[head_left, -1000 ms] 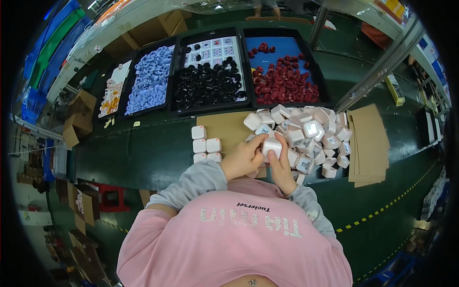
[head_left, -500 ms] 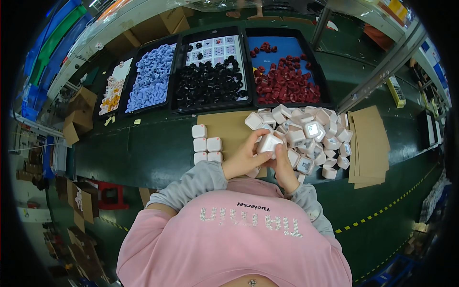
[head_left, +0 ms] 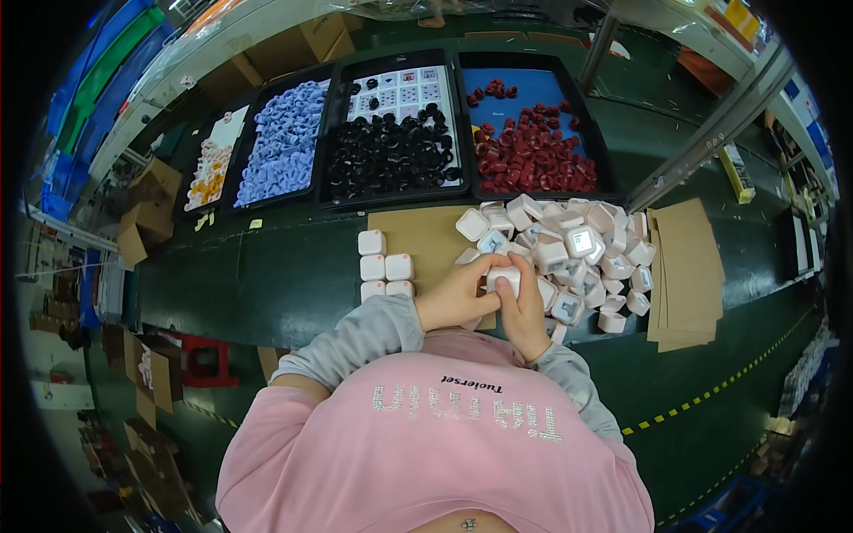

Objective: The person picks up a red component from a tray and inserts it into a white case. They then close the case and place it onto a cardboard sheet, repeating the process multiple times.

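A small white rounded-square box [head_left: 506,278] is between my hands, above the near edge of the brown cardboard sheet [head_left: 418,229]. My left hand [head_left: 453,291] grips its left side with bent fingers. From the right, my right hand [head_left: 524,307] closes on it, thumb across the near face and fingers over the top. The fingers hide part of the box. Just right of my hands lies a loose pile of similar pale boxes [head_left: 577,242], some with clear windows. To the left, several white boxes [head_left: 399,266] with small red marks stand in neat rows.
Behind are black trays with red pieces [head_left: 533,155], black pieces [head_left: 391,151] and light-blue pieces [head_left: 283,142]. A smaller tray [head_left: 211,173] holds white and orange pieces. Flat cardboard sheets [head_left: 689,271] lie right of the pile. A metal post [head_left: 702,147] rises at the right.
The box has been turned and drawn slightly nearer to me. My fingers have moved over its top, and my right thumb now lies on its near face. The rows at left are unchanged.
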Available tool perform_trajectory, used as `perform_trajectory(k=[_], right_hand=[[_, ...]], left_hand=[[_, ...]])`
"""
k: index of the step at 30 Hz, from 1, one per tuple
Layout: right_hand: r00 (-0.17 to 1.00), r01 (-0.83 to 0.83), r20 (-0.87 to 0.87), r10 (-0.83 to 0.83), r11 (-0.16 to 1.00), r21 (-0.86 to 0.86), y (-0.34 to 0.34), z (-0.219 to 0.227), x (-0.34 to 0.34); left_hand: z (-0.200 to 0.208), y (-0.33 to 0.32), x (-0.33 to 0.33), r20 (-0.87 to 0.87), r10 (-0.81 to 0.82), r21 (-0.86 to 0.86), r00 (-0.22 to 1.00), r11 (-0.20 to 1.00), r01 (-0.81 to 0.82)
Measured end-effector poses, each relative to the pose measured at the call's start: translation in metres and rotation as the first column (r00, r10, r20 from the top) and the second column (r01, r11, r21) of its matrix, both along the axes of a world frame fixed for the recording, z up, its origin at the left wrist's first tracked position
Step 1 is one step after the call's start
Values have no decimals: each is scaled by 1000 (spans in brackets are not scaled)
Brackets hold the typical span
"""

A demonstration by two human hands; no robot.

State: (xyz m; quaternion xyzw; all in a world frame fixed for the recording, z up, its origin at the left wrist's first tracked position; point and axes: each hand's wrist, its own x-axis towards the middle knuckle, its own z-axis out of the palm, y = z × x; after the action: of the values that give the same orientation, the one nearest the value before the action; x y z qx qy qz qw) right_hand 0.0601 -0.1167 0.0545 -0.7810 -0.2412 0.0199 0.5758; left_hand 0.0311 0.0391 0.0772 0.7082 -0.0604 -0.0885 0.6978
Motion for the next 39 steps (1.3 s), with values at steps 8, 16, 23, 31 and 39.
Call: perform_trajectory(k=[8, 16, 23, 31, 39], right_hand=[[999, 32, 7, -31, 996, -83, -1, -5, -3], [731, 167, -641, 232, 851, 498, -4, 1, 1], [807, 154, -571, 152, 879, 452, 1, -2, -1], [821, 72, -550, 155, 927, 369, -7, -1, -1], [511, 136, -745, 430, 815, 564, -6, 6, 6]], left_hand=[[16, -10, -4, 123, 94, 343, 988, 930, -131], [-2, 22, 3, 255, 165, 496, 953, 824, -275], [20, 6, 6, 377, -109, 515, 920, 850, -110], [2, 9, 12, 414, -237, 594, 879, 802, -64], [16, 25, 17, 423, -287, 546, 859, 837, 11]])
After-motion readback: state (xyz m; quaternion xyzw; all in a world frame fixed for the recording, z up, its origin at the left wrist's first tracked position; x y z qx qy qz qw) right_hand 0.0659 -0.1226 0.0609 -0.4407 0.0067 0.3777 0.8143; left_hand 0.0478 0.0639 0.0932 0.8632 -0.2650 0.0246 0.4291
